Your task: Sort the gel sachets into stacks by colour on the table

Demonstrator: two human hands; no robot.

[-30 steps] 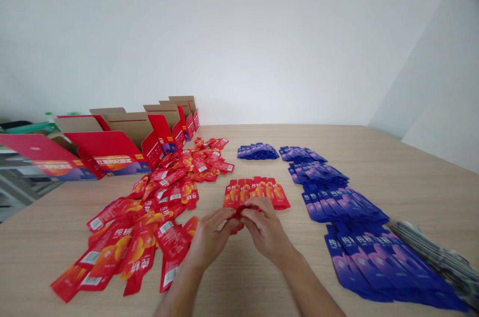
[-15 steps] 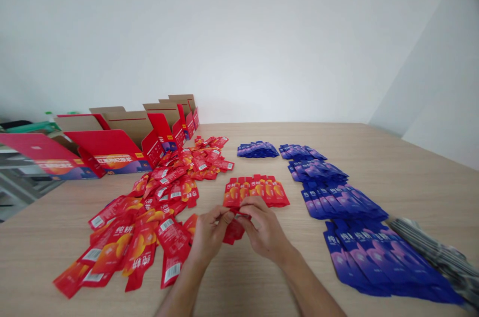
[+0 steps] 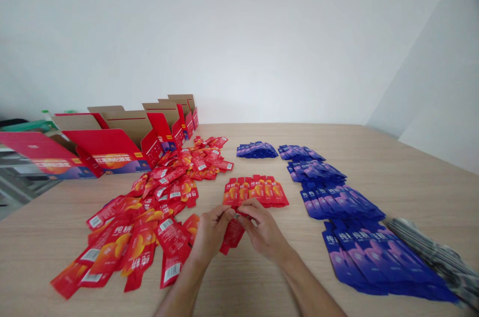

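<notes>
Nearer you than the red pouch row [image 3: 258, 192], both your hands [image 3: 209, 234] pinch a red pouch [image 3: 232, 236]; loose red pile [image 3: 174, 237] left of row, blue stacks [image 3: 342, 200] right and beyond.

Open lane between loose red sachets [image 3: 172, 242] and blue stacks [image 3: 337, 202]; red row [image 3: 256, 192] lies across its middle

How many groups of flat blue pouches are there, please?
5: a far middle group of blue pouches; on the right, far to near, first group, second group, third group, fourth group. Pouches beneath may be hidden.
</notes>
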